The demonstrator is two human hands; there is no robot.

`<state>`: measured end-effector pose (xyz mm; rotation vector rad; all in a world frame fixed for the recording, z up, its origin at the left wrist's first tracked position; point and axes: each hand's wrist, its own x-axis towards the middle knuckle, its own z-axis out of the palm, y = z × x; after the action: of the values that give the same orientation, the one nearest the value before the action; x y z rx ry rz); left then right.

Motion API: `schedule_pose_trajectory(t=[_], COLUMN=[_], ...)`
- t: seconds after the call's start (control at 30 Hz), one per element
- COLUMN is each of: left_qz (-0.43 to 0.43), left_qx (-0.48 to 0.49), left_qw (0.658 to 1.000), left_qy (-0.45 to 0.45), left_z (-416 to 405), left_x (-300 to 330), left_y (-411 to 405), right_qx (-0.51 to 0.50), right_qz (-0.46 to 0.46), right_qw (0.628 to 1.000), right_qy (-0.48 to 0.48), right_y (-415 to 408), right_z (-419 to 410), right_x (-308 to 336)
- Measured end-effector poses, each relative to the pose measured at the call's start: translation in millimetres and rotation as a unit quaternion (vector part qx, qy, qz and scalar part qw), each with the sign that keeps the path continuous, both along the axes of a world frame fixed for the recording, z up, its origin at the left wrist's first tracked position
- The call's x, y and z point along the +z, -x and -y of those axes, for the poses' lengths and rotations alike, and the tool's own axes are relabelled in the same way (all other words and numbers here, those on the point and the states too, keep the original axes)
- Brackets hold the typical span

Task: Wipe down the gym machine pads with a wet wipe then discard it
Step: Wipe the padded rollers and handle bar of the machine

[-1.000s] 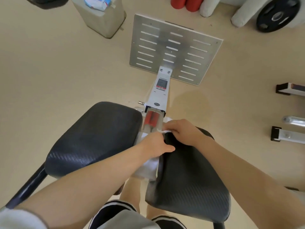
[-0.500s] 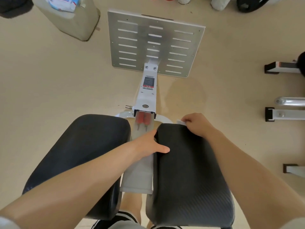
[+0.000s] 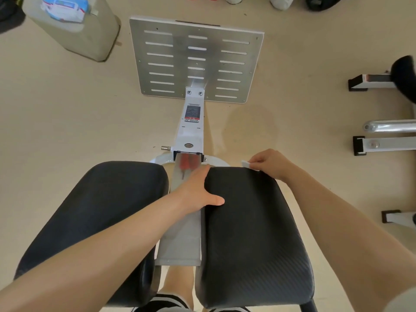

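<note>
Two black gym pads sit side by side below me: the left pad [image 3: 96, 212] and the right pad [image 3: 252, 235]. My right hand [image 3: 269, 163] pinches a small white wet wipe [image 3: 247, 165] at the far right corner of the right pad. My left hand [image 3: 198, 192] rests on the inner edge of the right pad, with its thumb lying on top and its fingers reaching down into the gap beside the grey centre post [image 3: 182, 235].
A slotted metal footplate [image 3: 195, 57] lies on the floor ahead. A grey bin [image 3: 90, 34] with a wet wipe pack [image 3: 65, 9] on top stands far left. Machine feet and a chrome bar [image 3: 389, 126] lie to the right. My legs show below the pads.
My right hand with the wipe slid from the near-centre top of the right pad out to its far right corner. My left hand stays at the inner edge. The view shifted down.
</note>
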<state>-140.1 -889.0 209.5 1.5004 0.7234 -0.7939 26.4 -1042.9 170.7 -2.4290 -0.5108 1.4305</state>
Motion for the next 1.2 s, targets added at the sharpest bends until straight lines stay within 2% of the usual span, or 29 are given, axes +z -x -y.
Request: schedule_pose_trajectory(t=[0.17, 0.27, 0.37, 0.53, 0.77, 0.93, 1.07, 1.2], left_qz=[0.058, 0.100, 0.110, 0.118, 0.139, 0.142, 0.180, 0.193], left_qx=[-0.175, -0.227, -0.255, -0.275, -0.286, -0.329, -0.386, -0.409], left_qw=[0.975, 0.954, 0.945, 0.944, 0.928, 0.916, 0.843, 0.809], left_qy=[-0.124, -0.170, -0.171, -0.138, -0.192, -0.182, -0.329, -0.375], left_z=[11, 23, 41, 65, 79, 102, 124, 137], left_x=[11, 17, 27, 44, 54, 75, 97, 111], left_y=[-13, -21, -28, -37, -28, -15, 2, 26], right_qx=[-0.170, -0.276, -0.366, -0.394, -0.510, -0.483, -0.477, -0.458], right_qz=[-0.032, -0.052, -0.050, -0.084, -0.099, -0.133, -0.107, -0.036], right_qw=[0.985, 0.959, 0.926, 0.913, 0.842, 0.847, 0.853, 0.874], right_qy=[-0.006, -0.029, -0.075, -0.068, -0.144, -0.179, -0.185, -0.159], right_y=[-6, 11, 39, 65, 68, 98, 117, 108], right_z=[37, 64, 85, 109, 90, 134, 141, 117], right_x=[2, 6, 16, 22, 23, 73, 94, 81])
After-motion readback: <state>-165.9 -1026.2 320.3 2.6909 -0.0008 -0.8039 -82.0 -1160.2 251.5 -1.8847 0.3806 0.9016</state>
